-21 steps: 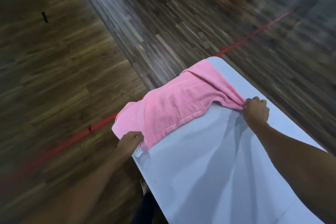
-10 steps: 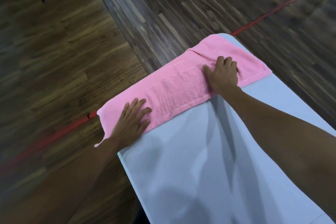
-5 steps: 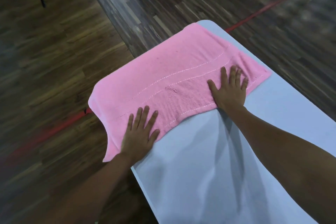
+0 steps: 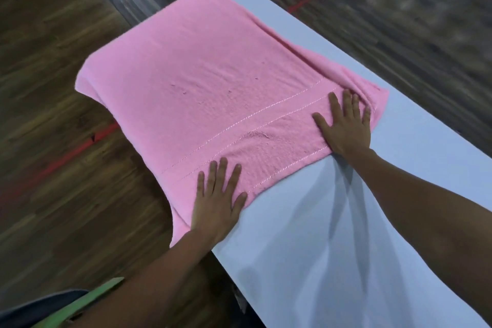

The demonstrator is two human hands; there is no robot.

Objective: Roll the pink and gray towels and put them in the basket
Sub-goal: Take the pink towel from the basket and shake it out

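Observation:
The pink towel (image 4: pixel 213 82) lies spread flat over the far end of the white table (image 4: pixel 346 247), its left part hanging over the table's left edge. My left hand (image 4: pixel 217 200) presses flat on the towel's near left corner with fingers spread. My right hand (image 4: pixel 344 125) presses flat on the near right corner, where the cloth bunches into folds. No gray towel and no basket are in view.
Dark wooden floor (image 4: pixel 53 61) with a red line (image 4: pixel 66 154) surrounds the table. A green and dark object (image 4: pixel 74 301) shows at the bottom left. The table's near part is bare white.
The towel went from a bunched strip gripped at both ends to a sheet laid out flat. Both hands opened and now press on its near edge, drawn closer to me.

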